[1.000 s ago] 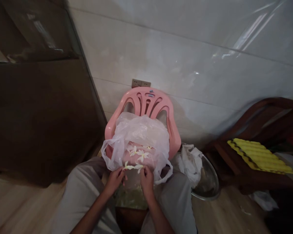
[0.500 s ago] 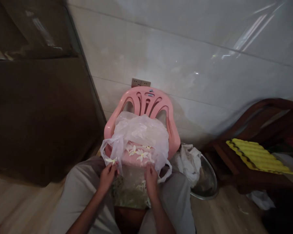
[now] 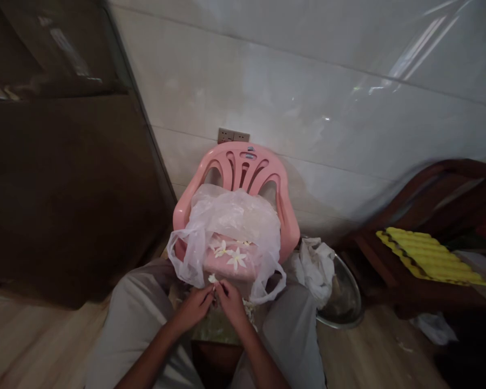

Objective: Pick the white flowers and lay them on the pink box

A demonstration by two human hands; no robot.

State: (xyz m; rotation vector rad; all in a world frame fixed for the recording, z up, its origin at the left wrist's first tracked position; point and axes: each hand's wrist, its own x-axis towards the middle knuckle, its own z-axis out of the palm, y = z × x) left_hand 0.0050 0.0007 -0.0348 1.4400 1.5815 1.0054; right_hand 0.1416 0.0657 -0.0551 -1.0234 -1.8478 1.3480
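My left hand [image 3: 196,307] and my right hand [image 3: 230,298] meet in front of the pink chair's seat, their fingers pinched together on a small white flower [image 3: 213,279]. Its petals stick up above my fingertips; the part between my fingers is hidden. On the pink plastic chair [image 3: 237,147] rests a translucent white plastic bag [image 3: 237,213]. Two open white flowers [image 3: 237,259] lie at the front of the seat, by the bag's opening. Below my hands, between my knees, is a greenish surface [image 3: 216,329] with small whitish bits [image 3: 249,312] on it.
To the right on the floor stands a metal basin [image 3: 348,292] with a white plastic bag [image 3: 316,270] over its rim. A dark wooden chair [image 3: 372,259] farther right holds a yellow ridged sheet [image 3: 427,256]. A dark brown cabinet [image 3: 65,200] stands left.
My hands have come together from either side of the seat's front. The flower that was in my left hand is now between both hands.
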